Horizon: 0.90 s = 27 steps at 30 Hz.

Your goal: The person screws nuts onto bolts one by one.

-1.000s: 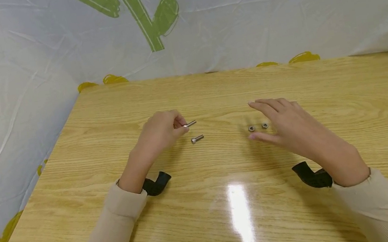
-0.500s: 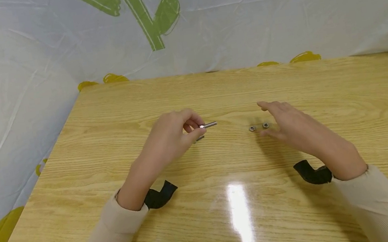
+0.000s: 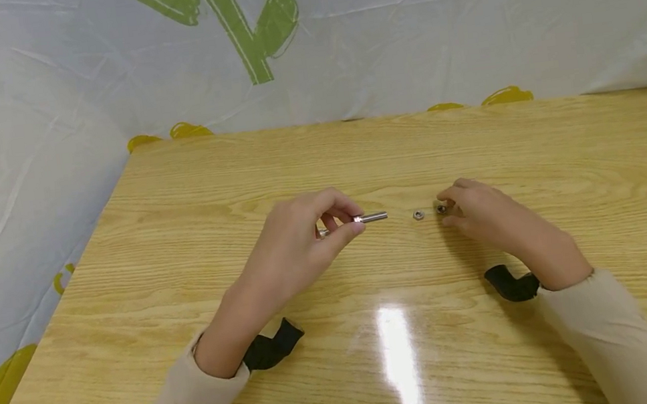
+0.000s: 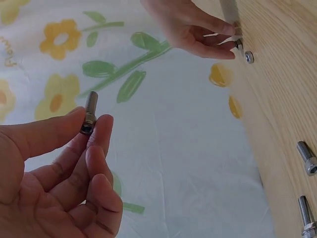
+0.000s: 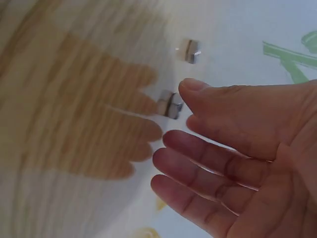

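Observation:
My left hand [image 3: 298,245] pinches a silver socket-head bolt [image 3: 372,217] between thumb and fingertips, its threaded end pointing right. The left wrist view shows this bolt [image 4: 90,111] held up by its head, clear of the table. My right hand [image 3: 485,216] is low over the table, thumb and fingers apart on either side of a hex nut [image 3: 441,209]. The right wrist view has that nut [image 5: 170,104] just beyond the thumb tip. A second nut [image 3: 419,215] lies to its left. Another bolt [image 3: 322,233] shows partly behind my left fingers.
In the left wrist view two bolts, an upper one [image 4: 307,158] and a lower one [image 4: 307,218], lie on the wood-grain table [image 3: 343,361]. A black strap piece [image 3: 274,345] sits at my left wrist, another [image 3: 512,282] at my right. Behind hangs a flower-printed sheet [image 3: 376,40].
My left hand has lifted the bolt and carried it right, toward the nuts. My right hand drew back slightly, and its fingers and thumb have come nearer together around the right nut.

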{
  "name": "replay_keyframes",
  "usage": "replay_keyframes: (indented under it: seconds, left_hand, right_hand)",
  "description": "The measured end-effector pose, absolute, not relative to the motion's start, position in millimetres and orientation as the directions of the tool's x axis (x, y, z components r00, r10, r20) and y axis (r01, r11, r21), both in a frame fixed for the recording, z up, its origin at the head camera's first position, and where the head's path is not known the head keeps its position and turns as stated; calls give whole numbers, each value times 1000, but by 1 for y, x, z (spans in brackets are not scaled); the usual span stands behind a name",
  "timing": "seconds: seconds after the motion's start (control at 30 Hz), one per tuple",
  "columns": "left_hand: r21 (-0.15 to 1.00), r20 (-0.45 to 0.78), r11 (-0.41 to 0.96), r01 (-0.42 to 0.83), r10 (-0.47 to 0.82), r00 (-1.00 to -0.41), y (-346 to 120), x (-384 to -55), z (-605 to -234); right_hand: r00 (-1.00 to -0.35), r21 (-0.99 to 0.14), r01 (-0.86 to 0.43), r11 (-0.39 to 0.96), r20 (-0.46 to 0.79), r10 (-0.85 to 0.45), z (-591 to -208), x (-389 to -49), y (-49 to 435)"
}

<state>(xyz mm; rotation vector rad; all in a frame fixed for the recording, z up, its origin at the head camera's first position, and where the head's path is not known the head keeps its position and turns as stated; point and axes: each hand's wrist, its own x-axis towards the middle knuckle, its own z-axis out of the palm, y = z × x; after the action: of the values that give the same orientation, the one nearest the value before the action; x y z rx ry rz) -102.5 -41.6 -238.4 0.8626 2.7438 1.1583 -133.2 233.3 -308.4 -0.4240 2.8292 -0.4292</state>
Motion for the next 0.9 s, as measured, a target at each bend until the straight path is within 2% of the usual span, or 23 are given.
replay_keyframes:
  seconds: [0.23,0.63,0.9]
  left_hand:
    - [698,210,520,493,510,-834,-36,-97,-243]
    - [689,235,517,508,504,-831,-33,-96,-252]
    - [707,244,495,504,499,-832,-32,-98,-253]
  right_hand:
    - [-935,-310,-262,914,-150,-320,-314,-137,229]
    - [-933,-273,-225,935,-216,-288,-311,-145,220]
    - [-933,-264,-246,933,-196,-302,-311,-145,224]
